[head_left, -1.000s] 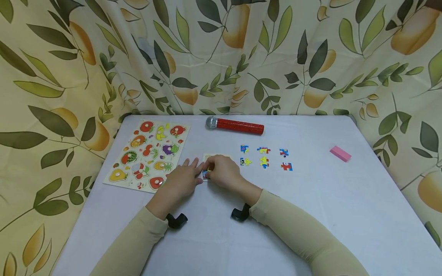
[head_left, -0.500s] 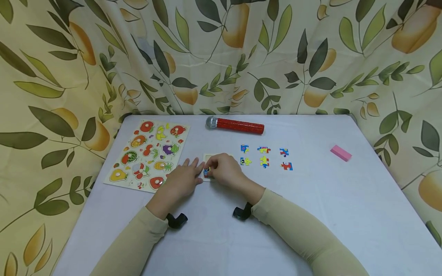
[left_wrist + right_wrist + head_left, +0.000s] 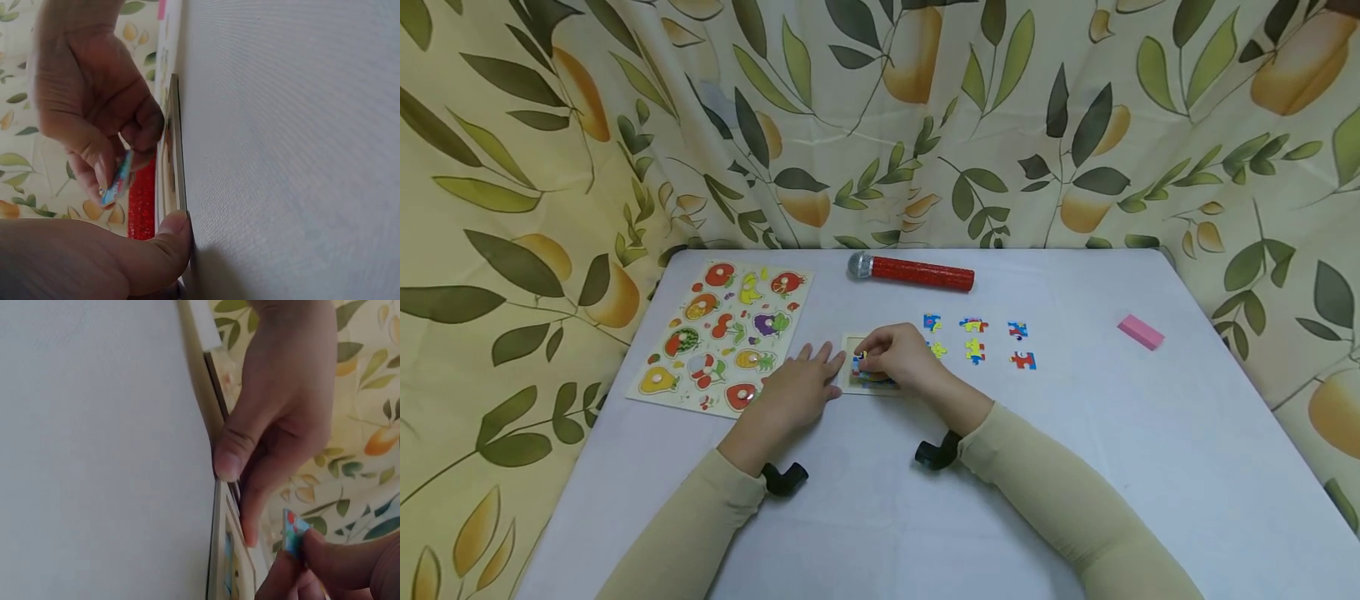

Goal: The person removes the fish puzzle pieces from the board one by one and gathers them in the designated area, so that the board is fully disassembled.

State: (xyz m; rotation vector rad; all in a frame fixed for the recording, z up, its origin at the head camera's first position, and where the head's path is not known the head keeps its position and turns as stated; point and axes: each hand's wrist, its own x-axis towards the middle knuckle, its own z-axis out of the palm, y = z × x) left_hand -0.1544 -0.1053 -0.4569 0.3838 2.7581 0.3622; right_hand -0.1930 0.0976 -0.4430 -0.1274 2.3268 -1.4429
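My right hand (image 3: 901,354) pinches a small jigsaw piece (image 3: 119,181) between thumb and fingers. In the left wrist view the piece is raised and tilted, apart from the shallow puzzle frame (image 3: 859,392). Blue and coloured pieces lie inside that frame, partly hidden by my right hand in the head view. At the frame's left side rests my left hand (image 3: 797,383), its fingers spread. Its thumb (image 3: 172,234) touches the frame's edge in the left wrist view. Loose jigsaw pieces (image 3: 974,352) lie in two rows right of the frame, one partly covered by my right hand.
Left of my hands lies a fruit puzzle board (image 3: 688,392), slightly turned. A red microphone (image 3: 917,273) with a silver head lies near the table's far edge. Off to the right is a pink block (image 3: 1141,332). A patterned curtain (image 3: 880,167) hangs behind the white table.
My right hand has lifted the jigsaw piece and shifted a little right and away from me, uncovering more of the frame's near part. My left hand has stayed put.
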